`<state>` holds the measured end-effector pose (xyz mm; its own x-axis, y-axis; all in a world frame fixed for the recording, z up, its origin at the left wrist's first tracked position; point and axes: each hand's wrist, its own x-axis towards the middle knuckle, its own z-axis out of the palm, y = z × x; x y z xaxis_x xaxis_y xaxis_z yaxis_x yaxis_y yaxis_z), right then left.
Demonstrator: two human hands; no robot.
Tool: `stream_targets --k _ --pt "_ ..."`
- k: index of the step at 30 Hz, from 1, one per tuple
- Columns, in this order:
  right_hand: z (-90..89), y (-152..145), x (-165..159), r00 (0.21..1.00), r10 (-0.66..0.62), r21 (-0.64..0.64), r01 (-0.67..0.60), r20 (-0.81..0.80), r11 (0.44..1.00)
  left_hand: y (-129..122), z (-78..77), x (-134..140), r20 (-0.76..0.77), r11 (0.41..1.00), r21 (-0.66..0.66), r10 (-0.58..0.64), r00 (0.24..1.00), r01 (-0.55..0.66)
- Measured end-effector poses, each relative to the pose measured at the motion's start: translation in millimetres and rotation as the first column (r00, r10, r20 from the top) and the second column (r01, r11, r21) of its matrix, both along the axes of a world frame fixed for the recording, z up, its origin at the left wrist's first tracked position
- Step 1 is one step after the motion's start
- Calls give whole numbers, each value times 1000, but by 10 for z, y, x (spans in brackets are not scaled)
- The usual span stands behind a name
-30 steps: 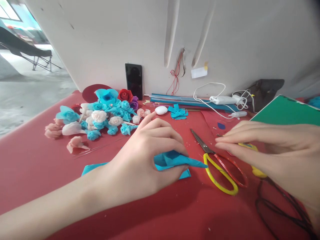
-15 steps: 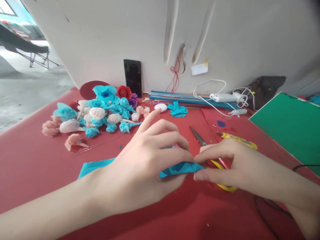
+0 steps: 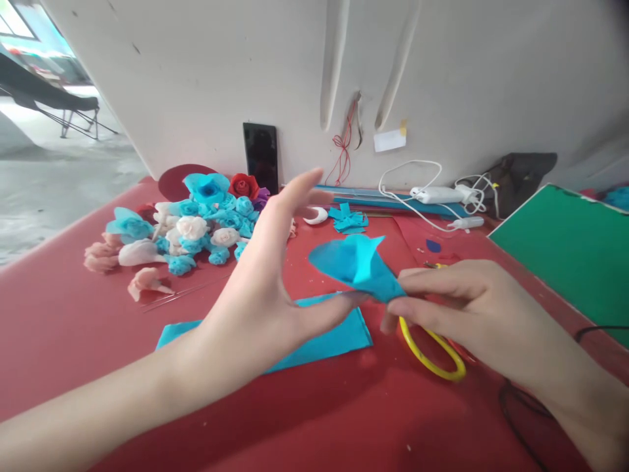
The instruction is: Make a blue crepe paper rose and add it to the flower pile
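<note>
Between thumb and fingers, my right hand (image 3: 447, 301) pinches the narrow base of a blue paper flower (image 3: 356, 262), whose wide petals flare to the left. My left hand (image 3: 275, 269) is open, fingers raised and spread, with its thumb tip against or just beside the flower's underside. Beneath my left hand a folded strip of blue crepe paper (image 3: 334, 334) lies on the red table, partly hidden by the wrist. Yellow-handled scissors (image 3: 432, 364) lie under my right hand, which covers their blades.
Finished paper flowers (image 3: 191, 226) heap at the left. A phone (image 3: 261, 156) leans on the wall. Behind are blue paper scraps (image 3: 348, 218), a white power strip (image 3: 437, 194) with cables and a partly hidden white oval (image 3: 314, 215). A green board (image 3: 570, 249) stands right.
My left hand has opened and lifted its fingers off the blue paper. The flower, held in my right hand, now shows its flared petals, and the folded strip below is more exposed.
</note>
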<state>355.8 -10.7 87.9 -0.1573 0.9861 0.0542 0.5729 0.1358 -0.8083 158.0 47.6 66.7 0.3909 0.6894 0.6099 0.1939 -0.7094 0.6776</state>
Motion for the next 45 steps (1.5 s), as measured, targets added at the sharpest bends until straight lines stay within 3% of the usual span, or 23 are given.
stream_targets --k 3,5,7,10,11,13,20,25,30,33,36,40,45 --pt "-29 -5 -31 991 -66 56 73 -117 996 -8 -8 36 135 972 -234 7 991 25" --pt "-51 -16 -59 977 -83 56 95 -196 994 -40 7 61 152 916 -391 -30 988 88" --pt "-69 -29 -91 971 -77 51 91 -227 995 -90 33 79 159 803 -551 -167 973 228" --pt "-86 -49 -131 971 -81 22 88 -227 996 -168 67 90 291 564 -711 -309 906 421" --pt "-90 -55 -141 968 -75 9 79 -241 997 -188 72 91 343 509 -731 -301 890 454" --pt "-97 -64 -157 960 -53 -4 54 -274 999 -213 77 88 417 467 -736 -257 872 490" --pt "-148 -67 -214 968 -125 53 140 -219 989 -219 106 96 461 442 -751 -180 869 490" --pt "-178 -57 -241 982 -136 113 151 -134 982 -207 84 100 411 510 -742 -165 897 434" --pt "-173 -58 -282 985 -133 114 145 -107 983 -174 28 103 462 506 -712 -183 868 486" --pt "-177 -64 -304 990 -107 178 122 -88 976 -167 32 111 459 502 -714 -190 868 488" --pt "-181 -84 -298 990 -130 236 140 -56 962 -162 46 107 406 553 -715 -170 898 428" --pt "-164 -104 -266 991 -125 200 131 -40 971 -142 39 97 305 616 -729 -97 947 298" --pt "-163 -81 -265 983 -76 1 77 -166 997 -141 19 85 397 565 -712 -166 903 417"
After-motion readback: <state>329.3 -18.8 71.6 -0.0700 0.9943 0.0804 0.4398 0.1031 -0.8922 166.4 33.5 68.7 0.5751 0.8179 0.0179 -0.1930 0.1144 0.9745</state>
